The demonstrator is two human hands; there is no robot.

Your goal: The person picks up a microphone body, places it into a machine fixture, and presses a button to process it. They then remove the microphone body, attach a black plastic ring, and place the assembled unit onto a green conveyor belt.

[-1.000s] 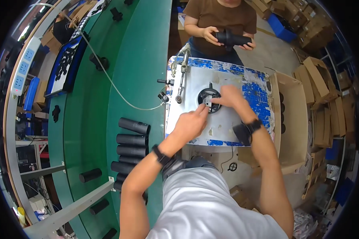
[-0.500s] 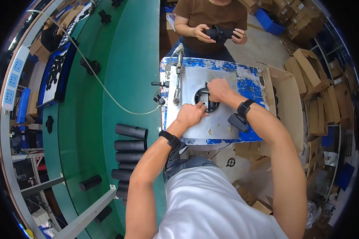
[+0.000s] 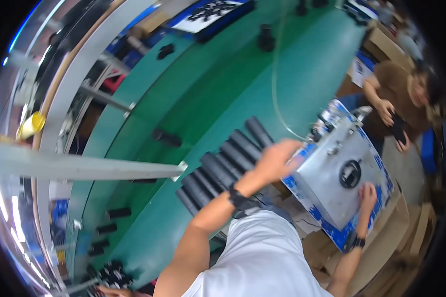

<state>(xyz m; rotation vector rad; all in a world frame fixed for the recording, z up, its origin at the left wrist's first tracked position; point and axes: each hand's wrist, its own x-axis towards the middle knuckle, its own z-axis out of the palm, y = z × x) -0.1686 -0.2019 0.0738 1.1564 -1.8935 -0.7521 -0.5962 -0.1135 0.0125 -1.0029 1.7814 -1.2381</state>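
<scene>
My left hand point(image 3: 277, 161) is off the metal plate, over the near end of a row of black tubes point(image 3: 218, 168) on the green bench. Its fingers are stretched out and apart, smeared by motion, with nothing seen in them. Beside the black round fixture point(image 3: 350, 174) on the silver metal plate point(image 3: 327, 190), my right hand point(image 3: 366, 199) is at the plate's edge. The right fingers look bent, but blur hides whether they hold anything. A black band circles each wrist.
Across the blue-topped stand point(image 3: 339, 237), another person point(image 3: 399, 94) holds a black cylindrical part point(image 3: 397, 127). A grey metal bar point(image 3: 109, 169) crosses the bench at left. A thin hose point(image 3: 275, 84) runs to the stand. Cardboard boxes point(image 3: 421, 227) stand at right.
The view has swung left toward the bench. My left hand has left the round fixture and reached to the tubes. My right hand has come off the fixture to the plate's edge.
</scene>
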